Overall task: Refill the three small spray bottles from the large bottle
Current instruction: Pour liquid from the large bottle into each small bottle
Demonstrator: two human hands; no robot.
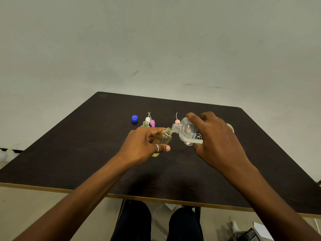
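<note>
Above the middle of the dark table, the left hand curls its fingers round 1 small spray bottle, tipped so its open neck points up and to the right. The right hand grips the large bottle, which lies almost on its side, pointing left, with its mouth right at the small neck. I think the 2 openings must be lined up, or liquid will spill.

Both your bare arms stretch forward and converge. Your left hand wraps the small bottle, ringed thumb nearest you; your right hand grips the large bottle from above, knuckles up.
</note>
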